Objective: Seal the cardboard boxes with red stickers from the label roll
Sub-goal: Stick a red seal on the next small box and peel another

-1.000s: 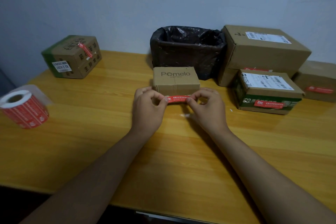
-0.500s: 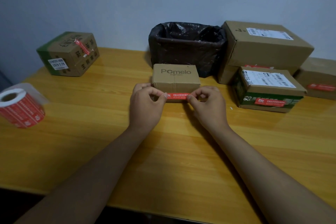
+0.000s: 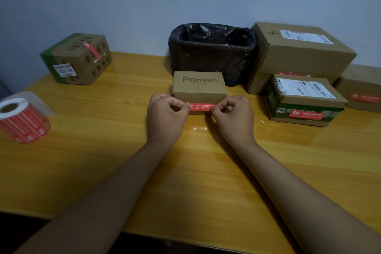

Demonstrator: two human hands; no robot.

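- A label roll [image 3: 21, 118] of red stickers lies on its side at the far left edge of the wooden table [image 3: 103, 150], with a loose clear strip of backing curling off behind it.
- Farther back on the left stands a brown box with a green side [image 3: 77, 59], a red sticker [image 3: 92, 50] stuck across its top seam and a white label on its near face.
- The left hand [image 3: 166, 118] rests near the middle of the table, fingers curled in, thumb and forefinger pinching the left end of a red sticker [image 3: 201, 107].
- That sticker stretches level between the two hands, right against the near face of the small Pomelo box [image 3: 199, 85]; whether it already sticks to the cardboard cannot be told.
- The small box stands in the middle of the table, just in front of a bin lined with a black bag [image 3: 212, 47] at the wall.
- The right hand [image 3: 235, 119] mirrors the left, fingers curled, thumb and forefinger pinching the sticker's right end.
- To the right a large brown box [image 3: 303, 51] with a white shipping label sits stacked on another box against the wall.
- In front of it lies a green-sided box [image 3: 303, 102], with a white label on top and a red sticker on its near face.
- At the far right edge another brown box [image 3: 362, 90] carries a red sticker on its near side.
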